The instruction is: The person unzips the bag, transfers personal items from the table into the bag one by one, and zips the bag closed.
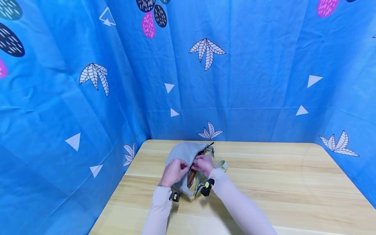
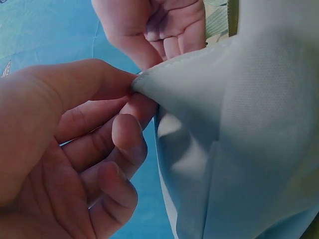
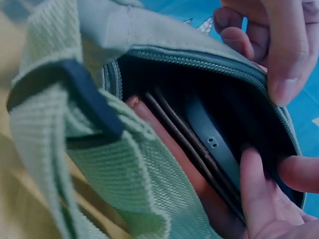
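Observation:
A pale grey-green zip bag (image 1: 182, 153) lies on the table with its mouth unzipped toward the right. My left hand (image 1: 174, 172) pinches the bag's edge beside the zip between thumb and forefinger; the left wrist view shows the other fingers loosely bent. Inside the mouth reaches my right hand (image 1: 203, 164), thumb and a finger low in the opening. Next to that finger stands a flat grey piece with two small holes (image 3: 213, 143). Dark brown edges (image 3: 182, 142) and a reddish-brown item (image 3: 187, 172) lie alongside it. I cannot tell whether the right fingertips grip anything.
The bag's green webbing strap (image 3: 124, 169), with a dark buckle (image 3: 92, 97), hangs beside the mouth, and a loop (image 1: 222, 165) of it lies to the right. The wooden table (image 1: 282, 176) ends at blue patterned cloth (image 1: 252, 91) behind and at the left.

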